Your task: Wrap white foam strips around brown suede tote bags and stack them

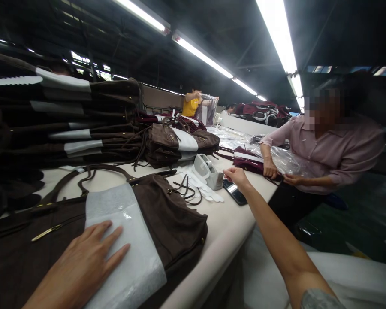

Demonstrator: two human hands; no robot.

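A dark brown handbag (170,219) lies flat on the table in front of me, wrapped with a band of white foam sheet (128,240). My left hand (86,262) rests flat and open on the foam band and the bag, fingers spread. My right hand (236,177) is stretched far out to the right, fingers curled next to a grey tape dispenser (207,171); whether it pinches tape is not clear. A black phone (234,192) lies just under that hand.
Stacks of brown bags with white bands (70,124) fill the left and back of the table. Loose straps (188,191) lie by the dispenser. A co-worker in a pink shirt (328,150) handles a maroon bag (249,164) in plastic at the right. The table edge (225,244) runs diagonally.
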